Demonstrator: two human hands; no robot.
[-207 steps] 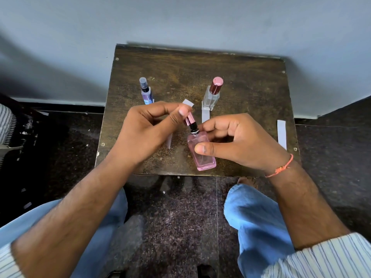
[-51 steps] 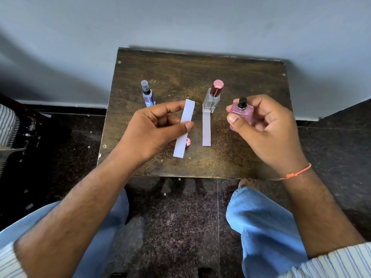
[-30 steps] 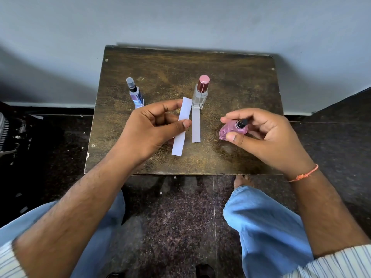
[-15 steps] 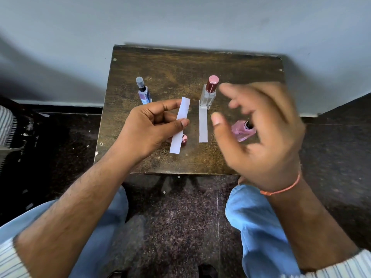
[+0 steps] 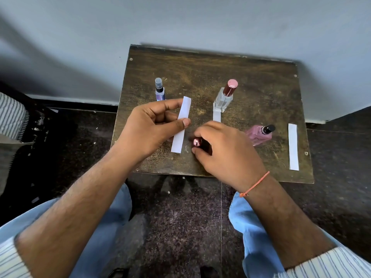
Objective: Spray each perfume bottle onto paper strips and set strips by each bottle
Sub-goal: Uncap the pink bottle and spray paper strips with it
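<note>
Perfume bottles point(image 5: 223, 97) three, strips point(image 5: 293, 147) three; left fingers point(image 5: 183, 123) pinching one, right fingers point(image 5: 197, 152) closing on cap point(image 5: 197, 141)

head view: one wide-angle camera sitting on the person's head | looking forward and down, steeply | sitting close over the small table point(image 5: 251, 73) | taking in the wall beyond the fingertips, the knees and floor behind them | no second view sharing.

wooden table point(image 5: 251, 69), three bottles, paper strips
</note>
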